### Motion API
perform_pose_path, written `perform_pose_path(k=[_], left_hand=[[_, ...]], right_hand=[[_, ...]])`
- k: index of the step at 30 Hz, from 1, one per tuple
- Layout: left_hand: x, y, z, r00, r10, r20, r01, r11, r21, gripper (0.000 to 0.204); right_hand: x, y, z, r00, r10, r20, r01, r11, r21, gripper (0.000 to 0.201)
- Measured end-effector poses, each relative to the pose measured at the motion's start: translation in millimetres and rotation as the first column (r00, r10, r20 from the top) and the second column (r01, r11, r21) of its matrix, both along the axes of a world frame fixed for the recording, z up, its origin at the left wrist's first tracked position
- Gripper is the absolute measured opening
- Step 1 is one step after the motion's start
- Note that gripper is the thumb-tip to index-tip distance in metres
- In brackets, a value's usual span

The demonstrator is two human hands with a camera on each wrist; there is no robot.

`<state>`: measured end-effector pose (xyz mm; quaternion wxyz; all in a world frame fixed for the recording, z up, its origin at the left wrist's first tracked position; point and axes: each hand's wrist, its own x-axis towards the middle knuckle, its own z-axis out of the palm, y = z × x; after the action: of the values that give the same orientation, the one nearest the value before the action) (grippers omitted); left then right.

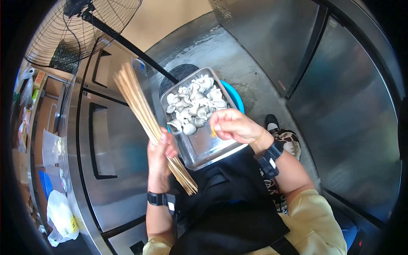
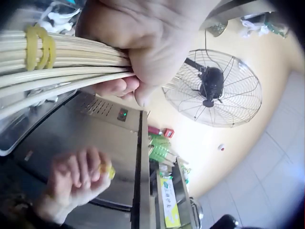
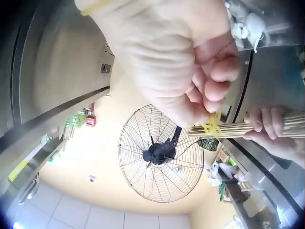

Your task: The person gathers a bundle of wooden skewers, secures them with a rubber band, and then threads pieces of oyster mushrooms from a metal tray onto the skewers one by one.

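Note:
A long bundle of thin wooden skewers (image 1: 142,102) slants across the left side, gripped near its middle by my left hand (image 1: 159,151). Yellow rubber bands (image 2: 40,47) circle the bundle in the left wrist view, with a few skewers lying in front of it. My right hand (image 1: 238,126) is above the tray, pinching yellow rubber bands (image 3: 213,125) between thumb and fingertips. Another thin band circles that wrist. Below the hands, a metal tray (image 1: 199,159) holds grey-white oyster mushrooms (image 1: 195,102) heaped toward its far end; its near end shows bare metal.
A blue basin (image 1: 233,95) shows beneath the tray, close against the black apron (image 1: 225,204). A standing fan (image 1: 91,25) is at the far left, its pole reaching toward the tray. Steel cabinets (image 1: 114,148) flank the left, with steel doors (image 1: 348,106) on the right.

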<state>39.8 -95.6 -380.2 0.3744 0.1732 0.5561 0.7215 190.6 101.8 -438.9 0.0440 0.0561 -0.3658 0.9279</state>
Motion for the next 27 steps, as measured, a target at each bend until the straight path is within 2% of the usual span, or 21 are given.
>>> perform_pose_path(k=[1, 2, 4, 6, 13, 19, 22, 25, 27], left_hand=[[10, 0, -6, 0.996, -0.058, 0.064, 0.057, 0.998, 0.014, 0.02], [20, 2, -8, 0.994, -0.094, 0.053, 0.094, 0.996, -0.005, 0.023], [33, 6, -11, 0.988, -0.144, 0.055, 0.146, 0.989, -0.034, 0.028], [39, 9, -11, 0.993, -0.114, 0.04, 0.116, 0.991, -0.061, 0.031], [37, 10, -15, 0.999, 0.002, -0.037, -0.005, 0.997, -0.079, 0.03], [36, 6, -18, 1.0, 0.001, 0.028, 0.0, 0.998, -0.058, 0.029], [39, 5, -20, 0.998, 0.005, 0.06, -0.001, 0.997, -0.073, 0.028], [40, 3, -27, 0.994, 0.037, 0.102, -0.031, 0.998, -0.055, 0.027], [39, 3, -31, 0.99, 0.077, 0.117, -0.073, 0.997, -0.033, 0.027]], right_hand=[[-6, -1, -2, 0.998, -0.058, 0.037, 0.059, 0.998, -0.023, 0.011], [-12, -3, -4, 0.991, -0.111, 0.074, 0.115, 0.992, -0.044, 0.01], [-20, -13, -8, 0.99, -0.096, 0.102, 0.091, 0.995, 0.05, 0.009], [-28, -22, -12, 0.99, -0.064, 0.128, 0.047, 0.991, 0.129, 0.009], [-36, -28, -12, 0.992, 0.026, 0.123, -0.044, 0.988, 0.15, 0.011], [-35, -25, -13, 0.998, 0.056, 0.001, -0.056, 0.998, -0.008, 0.012], [-38, -31, -17, 0.999, -0.033, -0.014, 0.03, 0.99, -0.137, 0.009], [-38, -31, -14, 0.994, -0.114, -0.007, 0.11, 0.976, -0.188, 0.007], [-36, -31, -9, 0.994, -0.1, 0.041, 0.107, 0.963, -0.248, 0.006]])
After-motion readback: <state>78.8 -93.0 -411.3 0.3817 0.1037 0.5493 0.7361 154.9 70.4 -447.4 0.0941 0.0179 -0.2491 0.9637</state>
